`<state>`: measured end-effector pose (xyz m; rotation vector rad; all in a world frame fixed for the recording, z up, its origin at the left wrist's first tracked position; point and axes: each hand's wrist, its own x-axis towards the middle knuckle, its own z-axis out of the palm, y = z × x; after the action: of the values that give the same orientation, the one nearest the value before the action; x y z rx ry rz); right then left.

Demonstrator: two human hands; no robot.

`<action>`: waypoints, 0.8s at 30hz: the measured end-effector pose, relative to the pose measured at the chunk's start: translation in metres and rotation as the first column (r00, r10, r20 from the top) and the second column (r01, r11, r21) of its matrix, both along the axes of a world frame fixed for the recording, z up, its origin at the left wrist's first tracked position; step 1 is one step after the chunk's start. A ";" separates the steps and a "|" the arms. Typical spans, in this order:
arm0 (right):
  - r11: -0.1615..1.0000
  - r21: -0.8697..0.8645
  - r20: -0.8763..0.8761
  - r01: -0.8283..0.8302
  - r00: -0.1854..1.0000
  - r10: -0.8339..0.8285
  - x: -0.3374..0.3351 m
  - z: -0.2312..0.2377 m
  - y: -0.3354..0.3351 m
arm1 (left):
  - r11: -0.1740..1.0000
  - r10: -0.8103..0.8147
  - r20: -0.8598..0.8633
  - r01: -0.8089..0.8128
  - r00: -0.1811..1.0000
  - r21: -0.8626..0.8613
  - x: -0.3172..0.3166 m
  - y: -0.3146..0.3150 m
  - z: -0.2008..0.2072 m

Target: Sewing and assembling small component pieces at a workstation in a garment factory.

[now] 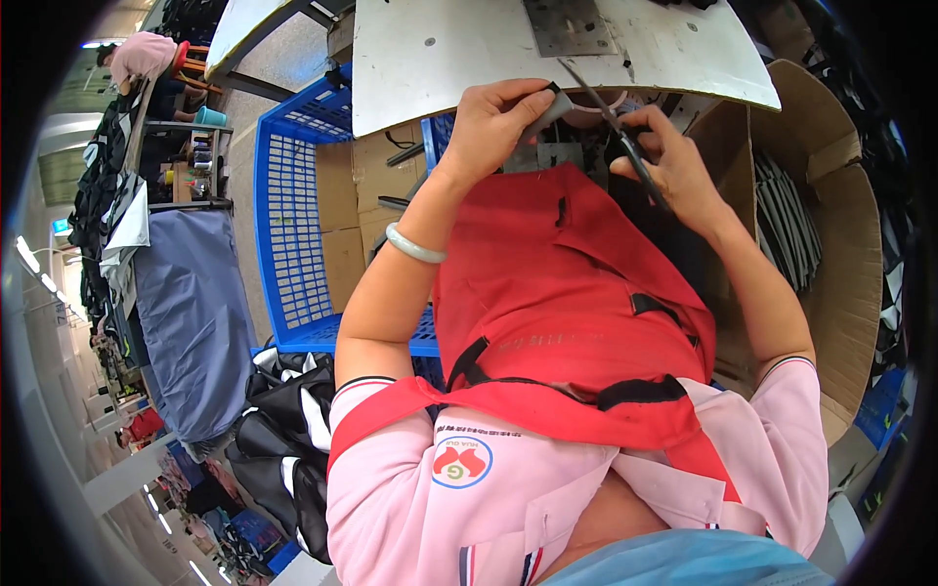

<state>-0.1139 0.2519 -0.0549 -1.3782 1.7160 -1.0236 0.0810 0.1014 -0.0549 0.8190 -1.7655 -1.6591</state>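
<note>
My left hand (496, 125) pinches a small grey and black strip (554, 109) between thumb and fingers, just off the near edge of the white table (459, 59). What the strip is made of I cannot make out for sure. In my right hand (676, 168) is a pair of scissors (614, 121) with dark handles. Their blades point up and left toward the table, to the right of the strip and apart from it. Both hands are above a red apron (567, 264) that covers my lap.
A blue plastic crate (295, 215) stands at the left, with flattened cardboard beside it. Black and white fabric (283, 439) is heaped below. On the right a cardboard box (831, 322) holds stacked grey pieces (785, 225). A metal plate (572, 27) lies on the table. Another person (145, 57) is far left.
</note>
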 end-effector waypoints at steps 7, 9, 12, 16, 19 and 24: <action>0.929 -0.352 -0.590 0.116 0.743 -0.316 -0.120 -0.010 -0.066 | 0.968 0.013 0.140 0.022 0.990 -0.251 -0.011 -0.022 0.041; 0.909 -0.400 -0.720 0.117 0.574 -0.390 -0.149 -0.023 -0.079 | 0.869 0.085 0.187 0.019 0.979 -0.494 -0.024 -0.038 0.052; 0.816 -0.558 -0.643 0.149 0.543 -0.540 -0.175 -0.053 -0.089 | 0.762 0.156 0.199 0.010 0.968 -0.648 -0.049 -0.058 0.068; 0.785 -0.589 -0.592 0.193 0.557 -0.582 -0.167 -0.052 -0.094 | 0.733 0.139 0.203 0.037 0.969 -0.679 -0.066 -0.085 0.072; 0.765 -0.618 -0.577 0.179 0.557 -0.597 -0.167 -0.050 -0.093 | 0.820 0.041 0.230 0.099 0.972 -0.564 -0.073 -0.089 0.078; 0.715 -0.689 -0.596 0.117 0.470 -0.651 -0.162 -0.043 -0.081 | 0.898 -0.108 0.248 0.201 0.963 -0.391 -0.074 -0.087 0.083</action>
<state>-0.2764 0.1709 -0.0978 -2.1206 2.6986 -1.3522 0.0068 0.0145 0.0278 0.6968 -2.2869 -1.2470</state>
